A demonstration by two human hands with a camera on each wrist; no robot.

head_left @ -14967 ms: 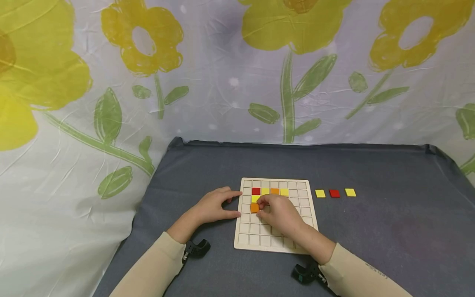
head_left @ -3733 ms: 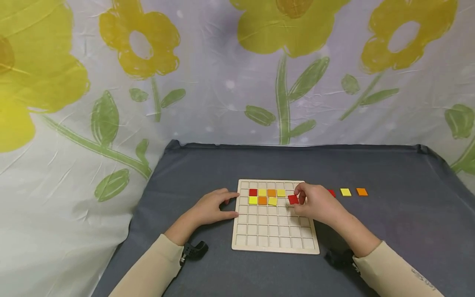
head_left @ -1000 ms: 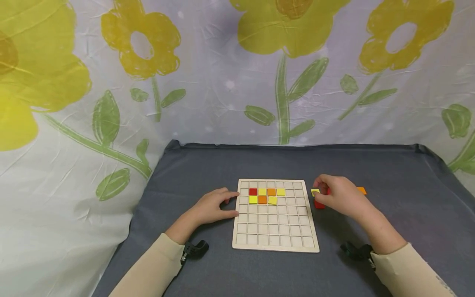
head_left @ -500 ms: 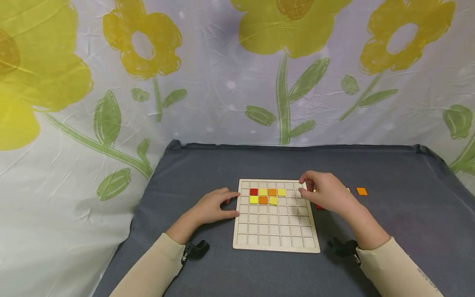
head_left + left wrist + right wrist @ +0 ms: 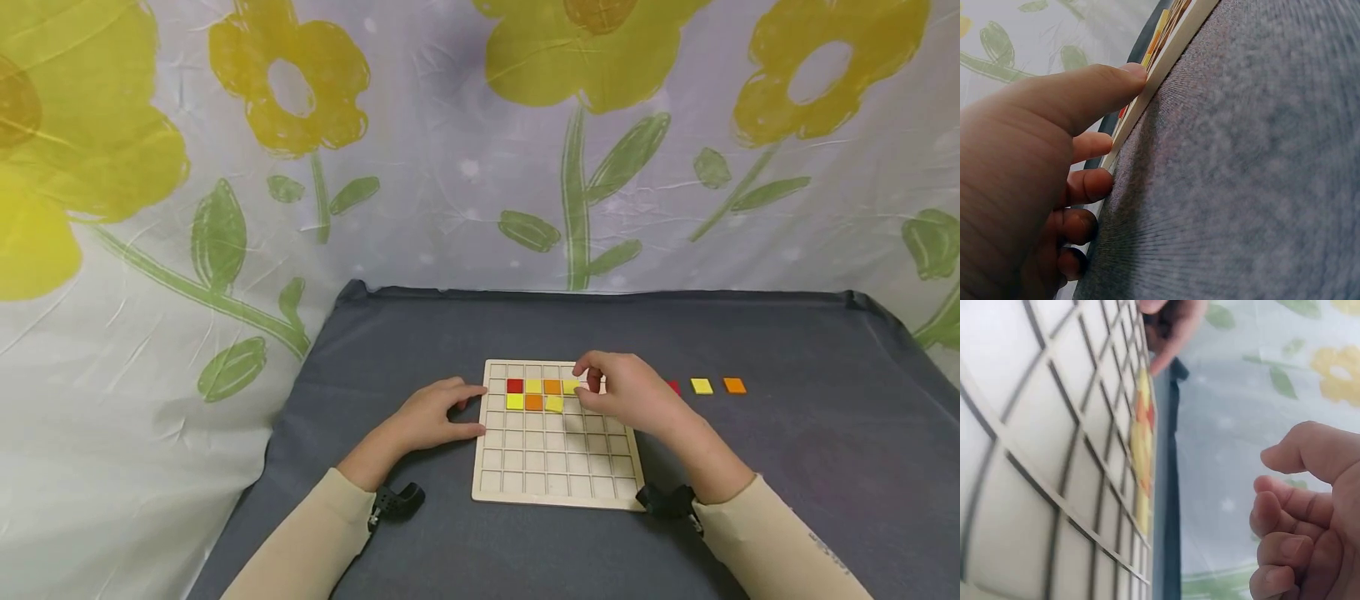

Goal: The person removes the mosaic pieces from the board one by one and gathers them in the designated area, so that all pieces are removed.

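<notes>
A pale wooden grid board (image 5: 555, 462) lies on the dark cloth. Its upper row bears a red tile (image 5: 514, 386), a yellow tile (image 5: 533, 386), an orange tile (image 5: 552, 387) and another yellow tile (image 5: 570, 387). Below them sit a yellow tile (image 5: 515, 402), an orange tile (image 5: 534, 402) and a slightly skewed yellow tile (image 5: 553, 404). My left hand (image 5: 427, 421) touches the board's left edge with index fingertip and thumb. Above the upper row's right end hovers my right hand (image 5: 626, 387); in the right wrist view its thumb (image 5: 1310, 447) and fingers are apart, holding nothing.
Right of the board, a partly covered red tile (image 5: 674, 387), a yellow tile (image 5: 701, 386) and an orange tile (image 5: 735, 385) lie in a line on the cloth. My right hand and forearm hide the cloth beside the board. A flowered curtain (image 5: 442, 217) hangs behind.
A red tile, pinched over the board earlier, was then on the cloth at the board's right. My right hand has since moved left over the board without it. My left hand stays put.
</notes>
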